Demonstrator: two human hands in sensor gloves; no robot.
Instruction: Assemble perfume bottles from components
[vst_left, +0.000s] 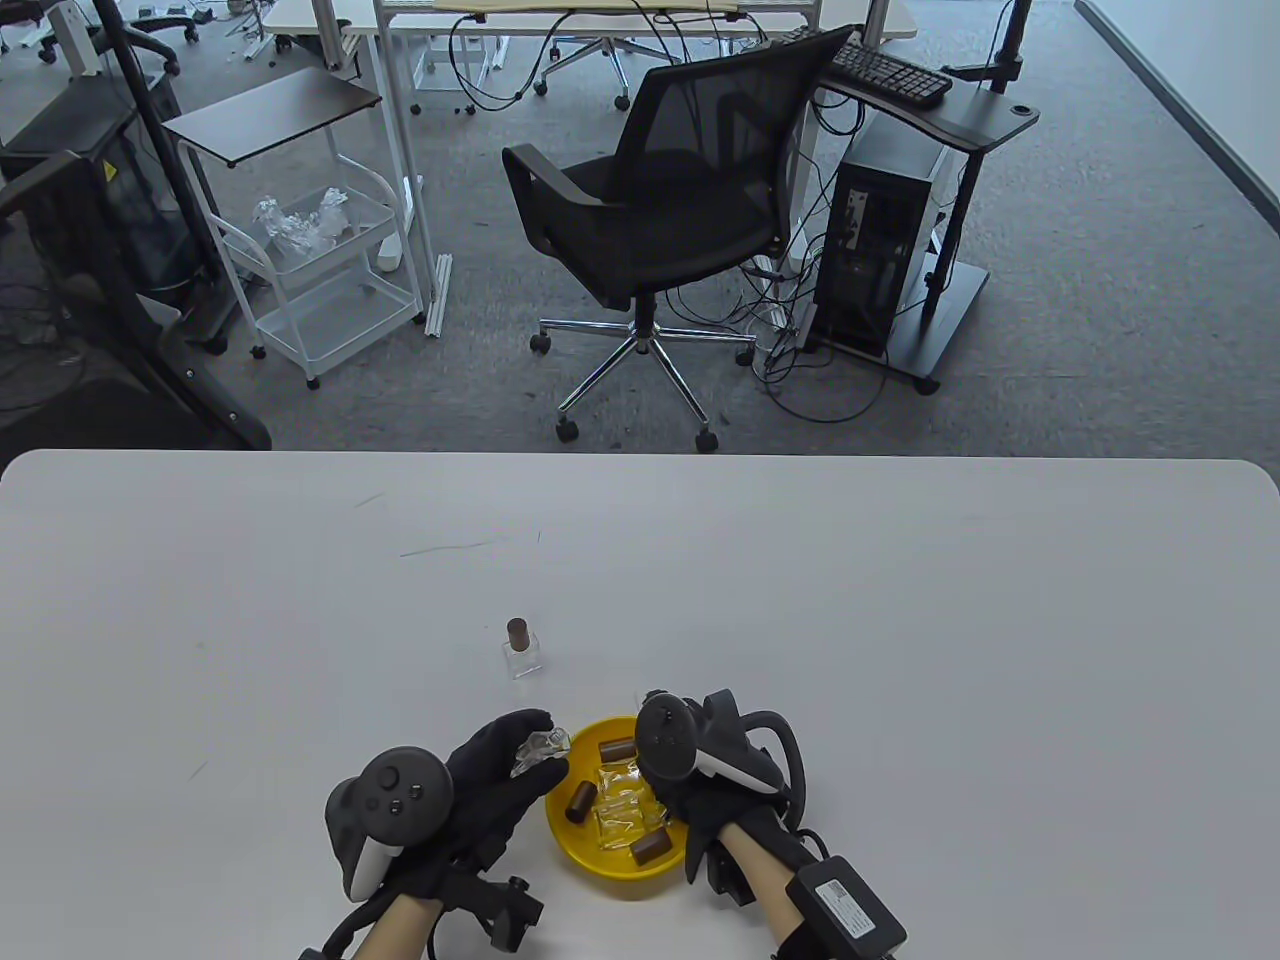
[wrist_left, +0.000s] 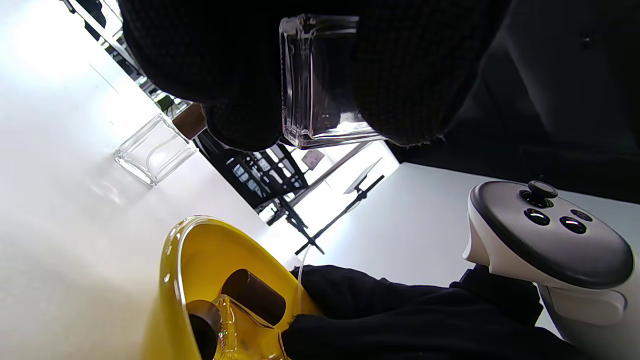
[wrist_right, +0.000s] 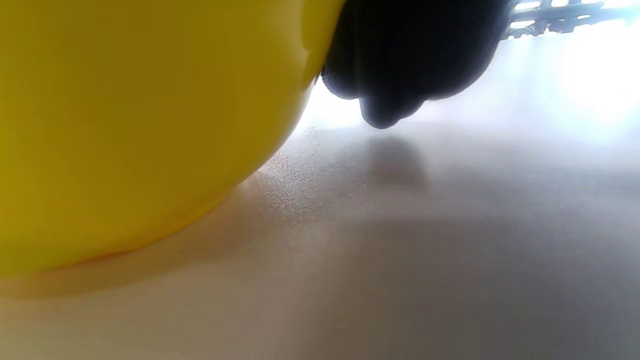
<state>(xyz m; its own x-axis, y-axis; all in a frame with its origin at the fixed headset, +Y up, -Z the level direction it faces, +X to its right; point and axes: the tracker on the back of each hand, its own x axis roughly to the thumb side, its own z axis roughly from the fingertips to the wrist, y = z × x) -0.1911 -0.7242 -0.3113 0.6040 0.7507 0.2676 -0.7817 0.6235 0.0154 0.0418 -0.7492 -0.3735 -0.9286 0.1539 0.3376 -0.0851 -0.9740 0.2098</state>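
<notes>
With our left hand (vst_left: 480, 790) pinching an empty glass bottle (vst_left: 540, 752) beside the yellow bowl (vst_left: 575, 850), and our right hand (vst_left: 720, 790) reaching into it, grip unseen, we judged the smooth glass could slip and drop.

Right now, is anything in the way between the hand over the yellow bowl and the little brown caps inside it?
Nothing visible blocks it. The right hand hovers at the round yellow plastic bowl, which is open on top. The brown cylindrical caps lie loose among clear plastic packets; a packet may overlap one cap's edge.
</notes>
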